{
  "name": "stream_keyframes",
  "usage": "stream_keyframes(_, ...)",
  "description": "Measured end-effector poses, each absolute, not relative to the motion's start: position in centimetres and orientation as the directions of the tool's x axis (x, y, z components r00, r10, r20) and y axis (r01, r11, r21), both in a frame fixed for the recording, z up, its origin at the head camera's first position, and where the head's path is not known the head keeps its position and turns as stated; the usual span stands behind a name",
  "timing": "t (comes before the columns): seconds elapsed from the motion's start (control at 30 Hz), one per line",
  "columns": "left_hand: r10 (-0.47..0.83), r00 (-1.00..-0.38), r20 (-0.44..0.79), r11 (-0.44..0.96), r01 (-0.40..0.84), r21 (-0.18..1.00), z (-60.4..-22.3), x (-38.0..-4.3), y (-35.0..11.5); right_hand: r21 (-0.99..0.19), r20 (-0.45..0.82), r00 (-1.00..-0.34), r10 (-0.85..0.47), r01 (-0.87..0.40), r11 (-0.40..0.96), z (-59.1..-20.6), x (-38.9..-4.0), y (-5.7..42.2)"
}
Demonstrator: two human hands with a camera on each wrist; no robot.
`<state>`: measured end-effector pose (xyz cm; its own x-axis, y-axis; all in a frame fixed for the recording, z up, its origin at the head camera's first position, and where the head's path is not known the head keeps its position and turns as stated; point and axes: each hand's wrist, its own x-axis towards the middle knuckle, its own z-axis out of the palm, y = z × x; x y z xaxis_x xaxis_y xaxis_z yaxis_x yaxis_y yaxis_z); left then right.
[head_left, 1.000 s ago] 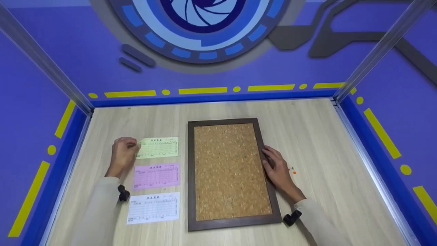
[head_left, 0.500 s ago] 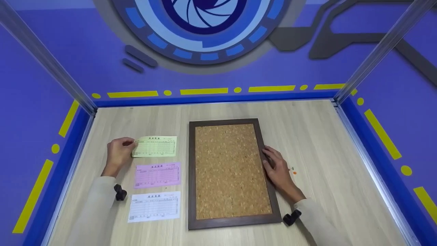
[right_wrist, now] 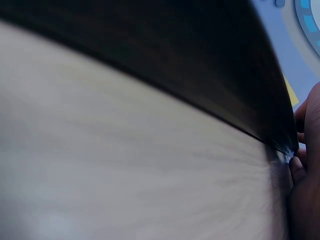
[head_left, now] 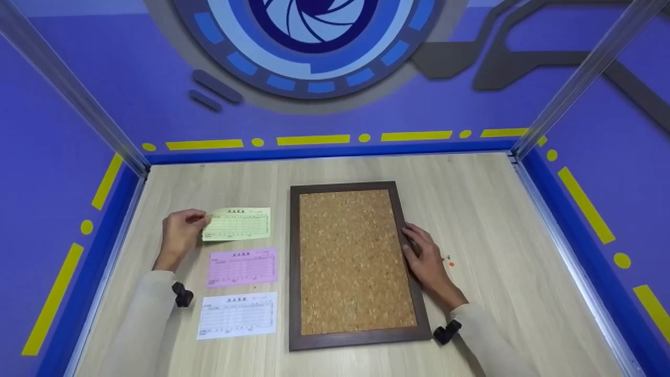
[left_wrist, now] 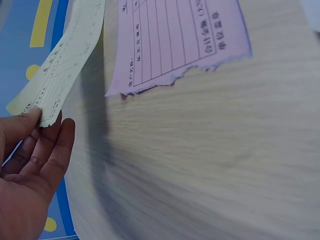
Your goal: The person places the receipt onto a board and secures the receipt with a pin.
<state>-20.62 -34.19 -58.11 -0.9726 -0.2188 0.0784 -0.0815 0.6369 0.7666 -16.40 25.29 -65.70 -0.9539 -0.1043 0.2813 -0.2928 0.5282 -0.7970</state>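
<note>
My left hand pinches the left end of a pale green printed slip between thumb and fingers. In the left wrist view that end of the slip bends up off the table, with a shadow below. Under it in the head view lie a pink slip and a white slip, both flat. A cork board in a dark brown frame lies right of the slips. Against the frame's right side rest the fingertips of my right hand; the right wrist view shows them at the dark edge.
Some tiny orange and greenish pieces lie on the wood-look table beside my right hand. Blue printed panels enclose the table at the back and both sides. A small dark speck sits between the pink and white slips.
My left hand has shifted slightly left and drawn the green slip a little the same way, and its lower edge has risen slightly. The right hand stays at the frame.
</note>
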Motion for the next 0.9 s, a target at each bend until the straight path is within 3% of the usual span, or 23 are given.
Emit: stream_keyframes(0.9, -0.287, -0.957, 0.040, 0.508, -0.116, 0.853, -56.5, -19.9, -34.5, -0.810, 0.238, -0.965, -0.112, -0.261, 0.525, -65.6, -16.3, 25.4)
